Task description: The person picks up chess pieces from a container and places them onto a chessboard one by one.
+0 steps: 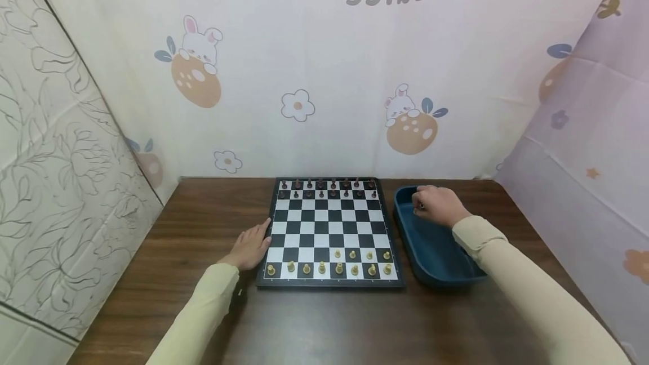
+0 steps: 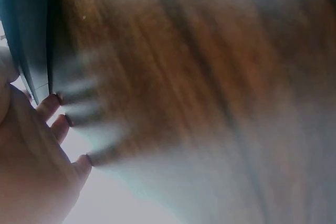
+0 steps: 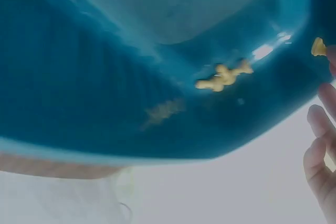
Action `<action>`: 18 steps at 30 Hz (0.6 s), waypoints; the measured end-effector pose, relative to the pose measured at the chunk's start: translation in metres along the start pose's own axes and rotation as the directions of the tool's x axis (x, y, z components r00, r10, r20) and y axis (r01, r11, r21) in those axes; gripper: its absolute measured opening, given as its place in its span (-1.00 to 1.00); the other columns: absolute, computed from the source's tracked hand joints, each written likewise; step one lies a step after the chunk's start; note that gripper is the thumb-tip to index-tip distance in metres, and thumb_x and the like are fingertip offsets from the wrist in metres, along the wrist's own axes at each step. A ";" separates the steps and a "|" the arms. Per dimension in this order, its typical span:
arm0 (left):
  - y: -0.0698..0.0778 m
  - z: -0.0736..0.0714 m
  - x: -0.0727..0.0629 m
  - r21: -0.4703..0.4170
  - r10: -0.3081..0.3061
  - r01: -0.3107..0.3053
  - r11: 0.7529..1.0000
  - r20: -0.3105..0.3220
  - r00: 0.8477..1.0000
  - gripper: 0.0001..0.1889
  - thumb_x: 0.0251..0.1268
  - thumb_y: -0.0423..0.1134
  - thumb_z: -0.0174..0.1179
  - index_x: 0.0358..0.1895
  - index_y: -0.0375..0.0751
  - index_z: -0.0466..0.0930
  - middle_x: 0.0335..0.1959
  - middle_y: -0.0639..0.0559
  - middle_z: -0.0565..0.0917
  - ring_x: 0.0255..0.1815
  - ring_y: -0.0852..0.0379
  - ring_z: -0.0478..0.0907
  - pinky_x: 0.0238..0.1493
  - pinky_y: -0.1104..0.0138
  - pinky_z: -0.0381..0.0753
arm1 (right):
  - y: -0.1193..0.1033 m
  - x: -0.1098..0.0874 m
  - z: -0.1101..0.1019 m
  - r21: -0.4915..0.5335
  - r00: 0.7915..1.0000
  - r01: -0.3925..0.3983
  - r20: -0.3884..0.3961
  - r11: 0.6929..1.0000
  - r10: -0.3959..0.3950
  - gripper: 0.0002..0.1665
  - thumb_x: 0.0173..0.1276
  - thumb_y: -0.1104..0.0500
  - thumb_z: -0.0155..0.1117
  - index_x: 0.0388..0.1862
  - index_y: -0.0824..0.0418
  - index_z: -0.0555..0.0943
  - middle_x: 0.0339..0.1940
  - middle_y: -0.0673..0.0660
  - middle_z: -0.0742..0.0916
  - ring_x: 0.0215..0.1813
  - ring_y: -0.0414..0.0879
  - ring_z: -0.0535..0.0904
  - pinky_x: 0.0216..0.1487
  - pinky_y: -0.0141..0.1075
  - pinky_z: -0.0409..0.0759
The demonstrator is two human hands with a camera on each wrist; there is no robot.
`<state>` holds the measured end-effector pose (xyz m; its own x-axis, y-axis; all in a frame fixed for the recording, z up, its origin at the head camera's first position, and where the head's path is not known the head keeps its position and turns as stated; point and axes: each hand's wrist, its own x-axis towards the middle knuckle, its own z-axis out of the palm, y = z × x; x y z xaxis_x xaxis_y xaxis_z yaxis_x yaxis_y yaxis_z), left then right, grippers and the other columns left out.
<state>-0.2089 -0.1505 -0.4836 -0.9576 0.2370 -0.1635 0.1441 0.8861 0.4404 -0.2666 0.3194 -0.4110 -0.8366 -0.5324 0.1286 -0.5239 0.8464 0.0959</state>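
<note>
My right hand (image 1: 440, 205) is over the far end of a blue plastic bin (image 1: 433, 252). Between its fingertips it pinches a small yellow chess pawn (image 3: 318, 47). A few yellow chess pieces (image 3: 223, 78) lie together at the bottom of the bin in the right wrist view. On the left, my left hand (image 1: 249, 245) rests with straight fingers at the left edge of a black-and-white chessboard (image 1: 321, 230). Its fingertips (image 2: 62, 121) show beside the board's side in the left wrist view.
Dark red chess pieces (image 1: 320, 185) fill the board's two far rows. Yellow pieces (image 1: 321, 267) stand along the near row, with several yellow pawns (image 1: 352, 254) in front on the right. A wooden table (image 1: 203, 230) carries everything; a printed curtain (image 1: 329, 145) hangs behind.
</note>
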 end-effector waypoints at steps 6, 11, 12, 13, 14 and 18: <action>-0.004 -0.001 0.000 -0.011 0.001 -0.001 1.000 0.002 1.000 -0.40 0.53 -0.12 -0.23 0.51 -0.26 -0.09 0.43 -0.37 0.12 0.44 -0.32 0.01 0.40 -0.16 -0.16 | -0.022 0.009 -0.022 0.016 0.999 0.047 -0.025 0.999 -0.047 -0.87 0.05 0.23 0.48 -0.52 0.09 0.65 -0.54 -0.04 0.53 -0.56 -0.20 0.39 -0.55 -0.30 0.50; -0.003 -0.003 0.001 -0.014 -0.010 0.010 1.000 0.016 1.000 -0.40 0.53 -0.10 -0.25 0.52 -0.25 -0.10 0.44 -0.36 0.10 0.44 -0.31 0.00 0.40 -0.15 -0.18 | -0.049 0.021 -0.034 0.020 0.997 0.072 -0.006 0.997 -0.071 -0.89 0.07 0.19 0.46 -0.51 0.05 0.66 -0.52 -0.07 0.53 -0.55 -0.20 0.37 -0.54 -0.32 0.47; -0.003 -0.003 0.001 -0.015 -0.010 0.010 1.000 0.017 1.000 -0.40 0.53 -0.10 -0.24 0.52 -0.25 -0.10 0.44 -0.36 0.10 0.44 -0.31 0.00 0.40 -0.15 -0.18 | -0.055 0.025 -0.035 0.020 0.997 0.079 0.000 0.997 -0.079 -0.90 0.07 0.18 0.46 -0.51 0.04 0.67 -0.52 -0.07 0.53 -0.55 -0.21 0.37 -0.53 -0.33 0.46; -0.003 -0.003 0.002 -0.015 -0.012 0.012 1.000 0.019 1.000 -0.39 0.53 -0.10 -0.24 0.52 -0.24 -0.10 0.44 -0.36 0.10 0.45 -0.31 0.00 0.40 -0.15 -0.18 | -0.062 0.028 -0.036 0.021 0.996 0.085 0.012 0.996 -0.085 -0.91 0.08 0.17 0.45 -0.51 0.03 0.67 -0.51 -0.08 0.54 -0.53 -0.21 0.37 -0.52 -0.34 0.46; -0.003 -0.002 0.003 -0.014 -0.014 0.015 1.000 0.022 1.000 -0.39 0.53 -0.09 -0.25 0.52 -0.24 -0.11 0.45 -0.35 0.10 0.45 -0.30 0.00 0.41 -0.15 -0.19 | -0.069 0.031 -0.037 0.028 0.995 0.094 0.022 0.995 -0.095 -0.92 0.08 0.15 0.45 -0.50 0.02 0.68 -0.50 -0.07 0.56 -0.52 -0.21 0.37 -0.51 -0.35 0.45; -0.003 -0.002 0.004 -0.022 -0.015 0.016 1.000 0.020 1.000 -0.39 0.53 -0.10 -0.23 0.52 -0.24 -0.10 0.45 -0.34 0.11 0.45 -0.30 0.00 0.41 -0.15 -0.19 | -0.098 0.042 -0.037 0.051 0.989 0.132 0.064 0.990 -0.135 -0.93 0.09 0.09 0.46 -0.43 -0.01 0.71 -0.45 -0.06 0.61 -0.50 -0.23 0.39 -0.47 -0.39 0.45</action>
<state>-0.2134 -0.1526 -0.4837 -0.9545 0.2316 -0.1878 0.1236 0.8806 0.4575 -0.2443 0.2137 -0.3780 -0.7667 -0.6400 0.0508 -0.6372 0.7682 0.0616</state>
